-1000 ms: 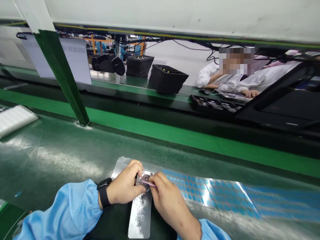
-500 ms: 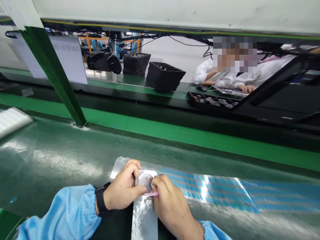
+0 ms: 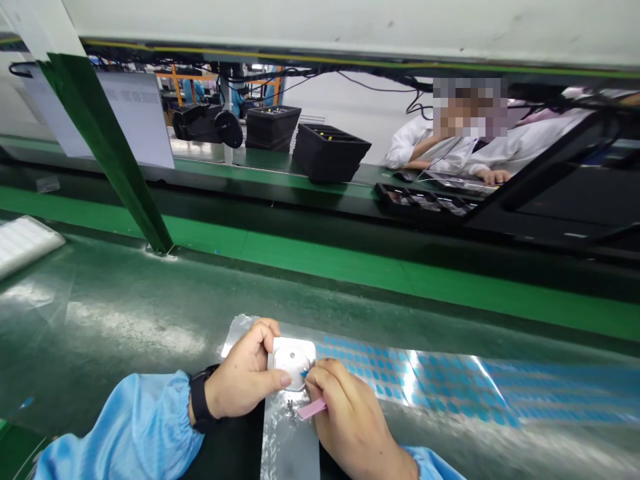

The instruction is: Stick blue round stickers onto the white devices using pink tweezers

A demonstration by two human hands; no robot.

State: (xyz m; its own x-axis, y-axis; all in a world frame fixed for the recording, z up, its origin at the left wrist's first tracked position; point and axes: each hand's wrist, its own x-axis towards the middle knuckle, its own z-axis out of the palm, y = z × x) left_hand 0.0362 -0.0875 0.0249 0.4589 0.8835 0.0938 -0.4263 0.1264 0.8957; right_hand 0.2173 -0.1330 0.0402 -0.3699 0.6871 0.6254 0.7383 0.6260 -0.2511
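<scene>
My left hand (image 3: 250,370) grips the left edge of a small silver-white square plate (image 3: 290,347), with the thumb on its face. The plate has rounded corners, a round raised area and a small hole. My right hand (image 3: 345,407) is closed at the plate's lower right corner. A pink strip (image 3: 313,408) sticks out from under its fingers. A small blue piece (image 3: 304,374) shows at the right fingertips, against the plate; part of it is hidden. Under the hands lies a silver foil-like strip (image 3: 290,443).
A clear sheet with rows of blue dots (image 3: 390,367) runs right along the green bench (image 3: 150,300). A green post (image 3: 110,153) rises at left, near a white tray (image 3: 25,243). Black stacked trays (image 3: 330,153) and a person in white (image 3: 415,140) are across the line.
The plate has tilted and its face looks brighter. My right hand has moved slightly down and right, and the pink strip has swung lower, off the plate's edge.
</scene>
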